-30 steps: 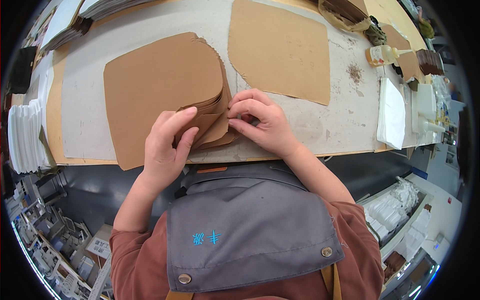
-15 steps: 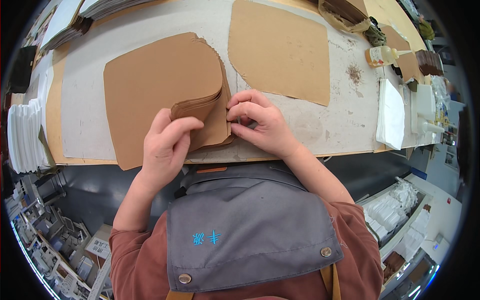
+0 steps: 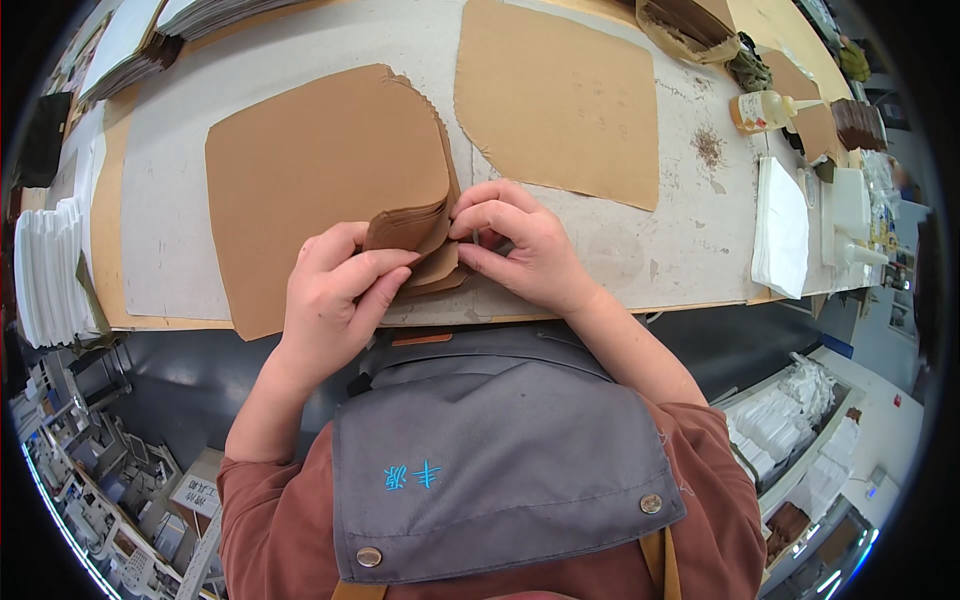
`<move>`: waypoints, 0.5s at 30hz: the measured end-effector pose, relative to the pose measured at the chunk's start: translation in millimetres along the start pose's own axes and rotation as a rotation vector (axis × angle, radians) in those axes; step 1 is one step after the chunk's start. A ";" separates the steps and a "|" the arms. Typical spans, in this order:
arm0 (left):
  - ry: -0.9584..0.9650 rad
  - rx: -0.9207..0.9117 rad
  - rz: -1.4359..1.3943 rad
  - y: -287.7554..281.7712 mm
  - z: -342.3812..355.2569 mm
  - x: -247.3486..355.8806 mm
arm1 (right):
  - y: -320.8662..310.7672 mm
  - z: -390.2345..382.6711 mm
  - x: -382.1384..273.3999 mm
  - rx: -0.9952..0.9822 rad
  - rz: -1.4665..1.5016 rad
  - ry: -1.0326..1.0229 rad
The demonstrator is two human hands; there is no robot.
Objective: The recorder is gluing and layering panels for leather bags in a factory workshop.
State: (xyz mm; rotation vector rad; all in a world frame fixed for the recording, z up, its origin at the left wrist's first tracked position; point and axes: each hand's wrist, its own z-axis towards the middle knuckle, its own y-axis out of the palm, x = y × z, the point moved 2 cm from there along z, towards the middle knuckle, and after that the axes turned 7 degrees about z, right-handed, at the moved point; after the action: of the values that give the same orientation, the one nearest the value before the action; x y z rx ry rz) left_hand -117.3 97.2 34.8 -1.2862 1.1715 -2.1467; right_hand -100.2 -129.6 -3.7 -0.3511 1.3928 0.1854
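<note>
At the table (image 3: 700,250), I'm watching a stack of brown sheets (image 3: 310,180) lying in front of the person, its near right corner bending upward. The left hand (image 3: 345,280) is pressing against those bent layers, thumb and forefinger drawn close together; I cannot tell whether they are pinching a layer. The right hand (image 3: 515,240) is gripping the stack's right edge between fingertips and thumb. A tan sheet (image 3: 560,100) is lying just beyond.

Light: bright, even on the counter (image 3: 700,260) | Shadows: soft, beneath the lifted brown sheets (image 3: 310,170) | Floor (image 3: 190,370): darker, faint sheen | Light strips (image 3: 70,530): glaring at lower-left rim | Fisheye: edges bent, black corners | Focus: fingers (image 3: 500,217) crisp, periphery soft
</note>
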 end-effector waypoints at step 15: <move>0.105 0.151 0.129 6.7 -4.3 2.0 | 0.3 0.8 -1.3 -0.015 -0.015 -0.024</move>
State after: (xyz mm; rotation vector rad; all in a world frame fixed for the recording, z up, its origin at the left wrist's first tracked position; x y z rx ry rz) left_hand -122.6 93.9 29.5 -1.0170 1.0783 -2.1832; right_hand -99.7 -129.0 -2.3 -0.3707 1.3649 0.1874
